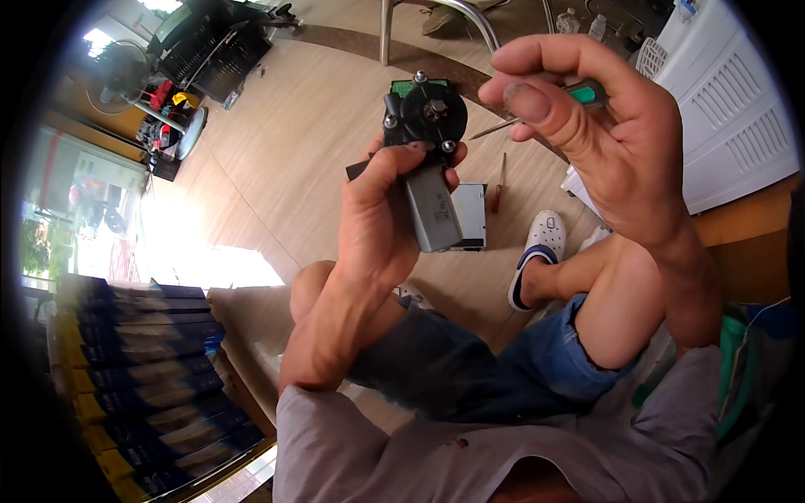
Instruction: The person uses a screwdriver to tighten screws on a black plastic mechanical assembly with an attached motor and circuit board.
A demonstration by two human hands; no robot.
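My left hand (377, 189) is wrapped round a small electric gear motor (434, 210) with a grey metal can and a black round gear housing. Its thumb presses on the housing near the can. Three bolt posts and a toothed shaft stand out from the housing, and a strip of green circuit board shows behind it. Raised to the right, my right hand (604, 126) is closed on a screwdriver (587, 92) with a green and dark handle. The thin shaft points left toward the housing, its tip apart from it. My fingers hide part of the screwdriver.
On the tiled floor (277, 159) below lie a silvery metal box (470, 216) and a red-handled screwdriver (498, 189). Stacked blue and yellow boxes (159, 377) stand at the left. A white vented appliance (729, 109) is at the right, a fan (122, 80) at the far left.
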